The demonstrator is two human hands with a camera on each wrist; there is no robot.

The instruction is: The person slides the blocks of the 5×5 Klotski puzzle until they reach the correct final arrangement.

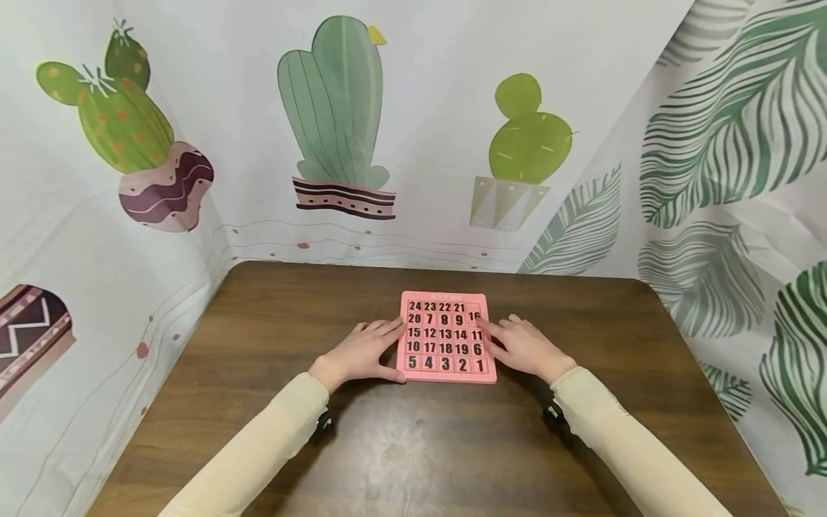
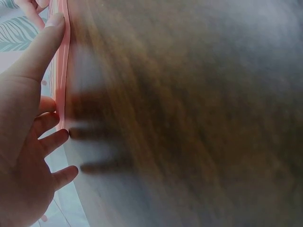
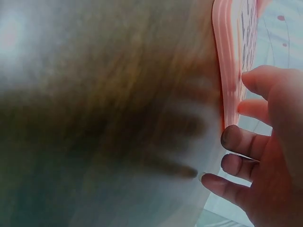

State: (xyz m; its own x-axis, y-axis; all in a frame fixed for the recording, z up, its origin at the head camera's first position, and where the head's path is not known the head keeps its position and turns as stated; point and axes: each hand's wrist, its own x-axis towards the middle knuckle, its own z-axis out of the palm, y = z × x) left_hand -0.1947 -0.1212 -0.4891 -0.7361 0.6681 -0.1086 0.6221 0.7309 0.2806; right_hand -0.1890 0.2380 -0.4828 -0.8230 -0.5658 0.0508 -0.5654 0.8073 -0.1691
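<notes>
A pink number slide puzzle [image 1: 446, 377] lies flat on the table, its tiles in rows with black numbers. At its top right corner is a gap, and just below that the 16 tile [image 1: 474, 316] sits slightly higher than the 9 beside it. My left hand [image 1: 365, 352] rests along the left edge, fingertips near the upper side and thumb [image 2: 47, 40] at the lower corner. From the right, my right hand [image 1: 526, 348] reaches over the border with a fingertip at the 16 tile. In the right wrist view its other fingers spread beside the puzzle's edge [image 3: 226, 56].
The brown wooden table [image 1: 400, 445] extends around the puzzle. Behind it hangs a white cloth [image 1: 426, 108] printed with cacti and leaves. Both sleeves are pale, and a dark band sits at each wrist.
</notes>
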